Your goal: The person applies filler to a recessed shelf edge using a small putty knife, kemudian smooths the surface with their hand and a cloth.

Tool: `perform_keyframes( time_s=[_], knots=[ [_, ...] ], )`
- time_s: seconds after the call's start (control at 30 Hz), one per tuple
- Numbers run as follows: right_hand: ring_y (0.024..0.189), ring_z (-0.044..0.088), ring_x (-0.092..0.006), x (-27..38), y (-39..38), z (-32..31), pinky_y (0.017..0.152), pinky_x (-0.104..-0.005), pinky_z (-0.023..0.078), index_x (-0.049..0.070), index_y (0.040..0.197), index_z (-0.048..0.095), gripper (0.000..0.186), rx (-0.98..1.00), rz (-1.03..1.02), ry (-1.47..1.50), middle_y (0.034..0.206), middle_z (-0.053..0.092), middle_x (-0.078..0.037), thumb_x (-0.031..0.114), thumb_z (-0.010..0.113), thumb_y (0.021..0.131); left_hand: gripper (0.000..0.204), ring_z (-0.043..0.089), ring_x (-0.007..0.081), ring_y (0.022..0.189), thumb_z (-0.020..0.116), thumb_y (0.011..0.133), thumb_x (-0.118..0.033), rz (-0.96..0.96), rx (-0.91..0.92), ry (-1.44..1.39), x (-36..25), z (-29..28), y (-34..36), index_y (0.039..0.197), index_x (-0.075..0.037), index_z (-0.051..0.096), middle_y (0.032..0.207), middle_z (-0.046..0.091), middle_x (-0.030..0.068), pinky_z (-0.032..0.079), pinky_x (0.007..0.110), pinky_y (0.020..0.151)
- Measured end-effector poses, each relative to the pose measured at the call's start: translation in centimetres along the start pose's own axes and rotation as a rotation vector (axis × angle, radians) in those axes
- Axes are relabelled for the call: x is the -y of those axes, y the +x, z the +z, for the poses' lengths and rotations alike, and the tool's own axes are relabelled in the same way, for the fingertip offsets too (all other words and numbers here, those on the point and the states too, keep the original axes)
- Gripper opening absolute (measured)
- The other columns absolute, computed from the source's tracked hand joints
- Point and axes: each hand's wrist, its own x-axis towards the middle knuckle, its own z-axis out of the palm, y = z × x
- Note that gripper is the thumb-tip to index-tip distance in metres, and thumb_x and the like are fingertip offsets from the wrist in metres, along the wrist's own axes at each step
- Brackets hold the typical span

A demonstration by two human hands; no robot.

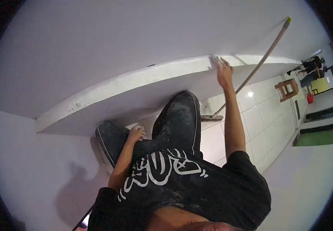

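My right arm reaches forward to a long white ledge (143,77) along the wall, and my right hand (224,71) lies on its top edge. Pale dust coats the fingers, and a thin whitish piece (214,61) shows at the fingertips; its kind is too unclear to tell. My left hand (136,134) rests at the inner side of my left knee, with its fingers curled in and whitened by dust. Whether anything is inside those fingers is hidden. Dust also marks my dark trousers (178,115).
A long-handled broom (264,57) leans on the wall beside my right arm, its head (211,118) on the white tiled floor (260,115). Farther right are a wooden stool (287,90), a red container (310,98) and another person (313,69). A wall (28,165) stands close on my left.
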Motion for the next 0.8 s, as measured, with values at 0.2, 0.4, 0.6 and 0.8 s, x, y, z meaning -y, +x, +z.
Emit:
perform_keyframes(
  time_s=[0.2,0.4,0.6,0.8],
  knots=[
    [0.136,0.043,-0.0268,-5.5,1.8,-2.7,0.110,-0.0542,0.024,0.022,0.138,0.056,0.045,-0.144,0.182,-0.155,0.140,0.056,-0.006,0.036,0.030,0.104,0.029,0.066,0.0182,0.068,0.052,0.096,-0.029,-0.032,-0.039,-0.112,-0.7,-0.4,-0.6,0.106,-0.004,0.062,0.089,0.070,0.0102,0.056,0.033,0.054],
    [0.135,0.044,-0.0260,-7.0,1.1,1.7,0.108,-0.0544,0.026,0.021,0.141,0.052,0.046,-0.051,0.244,-0.350,0.141,0.056,-0.004,0.038,0.035,0.102,0.029,0.065,0.0168,0.066,0.054,0.096,-0.030,-0.035,0.009,-0.075,-0.9,0.2,0.2,0.106,-0.004,0.062,0.088,0.070,0.0099,0.055,0.032,0.052],
    [0.135,0.042,-0.0261,3.8,0.2,2.2,0.111,-0.0540,0.019,0.014,0.135,0.059,0.051,-0.058,0.255,-0.040,0.137,0.058,-0.007,0.043,0.032,0.102,0.033,0.065,0.0169,0.067,0.055,0.096,-0.034,-0.056,-0.015,-0.017,-0.4,-0.3,-0.2,0.107,-0.003,0.061,0.088,0.070,0.0103,0.055,0.033,0.053],
    [0.130,0.049,-0.0302,-2.1,0.8,-0.7,0.103,-0.0548,0.034,0.021,0.141,0.052,0.045,-0.128,0.090,0.026,0.135,0.059,-0.013,0.035,0.030,0.104,0.035,0.066,0.0186,0.072,0.054,0.096,-0.036,-0.028,-0.019,-0.045,-1.3,-0.2,-1.0,0.106,-0.003,0.061,0.089,0.069,0.0111,0.055,0.034,0.055]
  ],
)
